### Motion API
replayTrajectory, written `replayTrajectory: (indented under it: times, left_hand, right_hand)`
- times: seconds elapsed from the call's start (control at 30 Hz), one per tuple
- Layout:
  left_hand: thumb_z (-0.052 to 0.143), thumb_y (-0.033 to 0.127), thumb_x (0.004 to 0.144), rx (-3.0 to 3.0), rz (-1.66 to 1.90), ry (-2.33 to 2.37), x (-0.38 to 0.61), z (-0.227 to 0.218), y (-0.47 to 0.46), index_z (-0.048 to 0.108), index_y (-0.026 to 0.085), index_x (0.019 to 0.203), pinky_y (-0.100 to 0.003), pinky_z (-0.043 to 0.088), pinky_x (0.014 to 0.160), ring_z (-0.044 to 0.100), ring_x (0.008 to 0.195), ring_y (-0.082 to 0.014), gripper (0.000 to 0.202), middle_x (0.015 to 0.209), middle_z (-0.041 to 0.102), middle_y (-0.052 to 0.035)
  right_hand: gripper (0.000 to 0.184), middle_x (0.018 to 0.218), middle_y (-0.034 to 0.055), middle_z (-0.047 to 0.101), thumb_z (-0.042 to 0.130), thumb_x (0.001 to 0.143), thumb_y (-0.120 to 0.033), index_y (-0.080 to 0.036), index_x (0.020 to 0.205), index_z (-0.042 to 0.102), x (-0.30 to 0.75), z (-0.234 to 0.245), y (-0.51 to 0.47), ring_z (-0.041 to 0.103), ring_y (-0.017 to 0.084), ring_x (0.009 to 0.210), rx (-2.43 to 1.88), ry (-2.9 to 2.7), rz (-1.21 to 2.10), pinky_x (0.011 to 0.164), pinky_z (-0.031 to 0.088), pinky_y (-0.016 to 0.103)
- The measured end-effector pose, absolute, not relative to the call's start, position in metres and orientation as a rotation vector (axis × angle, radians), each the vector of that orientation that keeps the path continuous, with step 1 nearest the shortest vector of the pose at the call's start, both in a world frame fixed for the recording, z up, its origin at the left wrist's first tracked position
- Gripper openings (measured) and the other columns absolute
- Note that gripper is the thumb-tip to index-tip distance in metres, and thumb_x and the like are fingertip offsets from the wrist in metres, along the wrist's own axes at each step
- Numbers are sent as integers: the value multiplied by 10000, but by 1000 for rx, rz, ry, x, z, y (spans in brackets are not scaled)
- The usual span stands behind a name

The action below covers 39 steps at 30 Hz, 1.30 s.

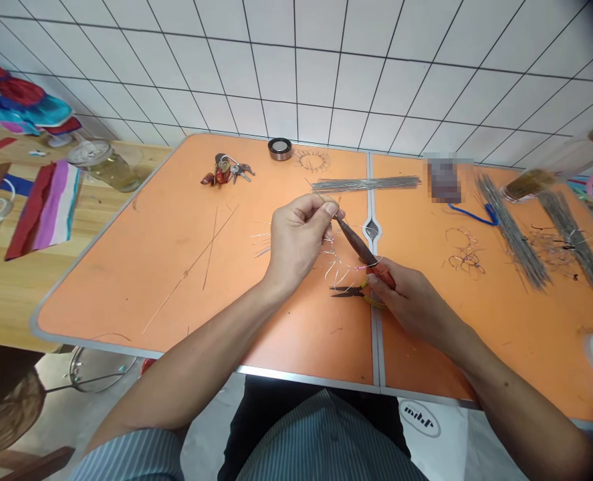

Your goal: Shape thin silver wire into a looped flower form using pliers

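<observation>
Thin silvery wire curve with pinkish beads (334, 254): head view, mid-frame, between hands. Left hand (299, 234) pinches it near tips of dark, red-handled metal pliers (356, 242) gripped in right hand (410, 294). Judged part-formed: curve bent, loose ends left; grey straight-wire bundle (366, 184), upper centre, unworked.

Reader: From where is the scene viewed?

Author: From a single camera worn on the person's head, facing forward and down; the striped shirt (326, 441) occupies the near middle, seen from above.

Reader: How far does the view reach?

Author: Across the orange table (286, 334) to the tiled wall (296, 73) on its far side, with a wooden surface (5, 307) taken in at left.

Reader: How near does it stand?

Author: Close: the left hand (297, 240) and right hand (414, 290) lie about mid-view, both forearms (200, 364) entering from the near side.
</observation>
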<state>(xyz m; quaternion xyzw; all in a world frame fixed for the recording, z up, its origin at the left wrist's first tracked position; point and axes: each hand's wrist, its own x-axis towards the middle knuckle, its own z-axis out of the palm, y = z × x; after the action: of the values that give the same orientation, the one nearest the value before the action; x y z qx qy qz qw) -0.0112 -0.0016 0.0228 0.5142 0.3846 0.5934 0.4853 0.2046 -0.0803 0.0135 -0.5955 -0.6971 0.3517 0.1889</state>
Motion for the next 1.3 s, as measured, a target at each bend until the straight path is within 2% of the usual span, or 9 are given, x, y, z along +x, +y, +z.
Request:
replayTrajectory:
  times: [0.33,0.63,0.7,0.87,1.07,1.3]
  left_hand:
    - [795,383,976,1239,1448,903,-11,23,-2,773,203,833,-242,437,530,542,556,-118,230,610,622,8]
    - [815,434,961,1239,1438,899,-11,21,-1,773,208,838,-251,445,537,549,565,-122,260,647,657,-6]
    - [809,414,966,1240,1440,901,-11,22,0,771,207,833,-249,441,531,547,560,-120,249,645,659,-7]
    - [807,396,968,1234,1445,940,-11,23,0,766,207,818,-251,436,519,542,543,-123,245,605,624,4]
    - [802,416,980,1271,1453,965,-11,23,-2,759,206,809,-257,436,522,539,540,-124,274,614,632,0]
    - [801,420,977,1269,1445,979,-11,26,-5,760,207,802,-251,442,514,544,540,-117,279,673,690,-18]
  right_hand:
    - [300,732,-54,404,486,1106,-473,-251,911,536,203,15,-81,386,163,670,-1674,-1914,1028,620,314,319]
    - [260,722,-51,460,502,1103,-464,-248,986,587,202,17,-83,420,167,655,-1637,-1904,1050,614,329,315]
    - [268,718,-53,452,496,1105,-466,-250,967,573,202,17,-82,417,165,653,-1640,-1919,1039,613,333,314]
    - [313,707,-49,477,498,1097,-391,-262,820,433,199,14,-76,431,163,655,-1621,-1985,897,632,334,315]
    - [237,720,-23,552,489,1095,-359,-262,882,527,199,13,-75,508,200,693,-1619,-2022,806,674,369,332]
    - [239,746,-7,584,465,1108,-361,-269,893,517,198,15,-78,545,213,714,-1603,-2020,782,675,388,339]
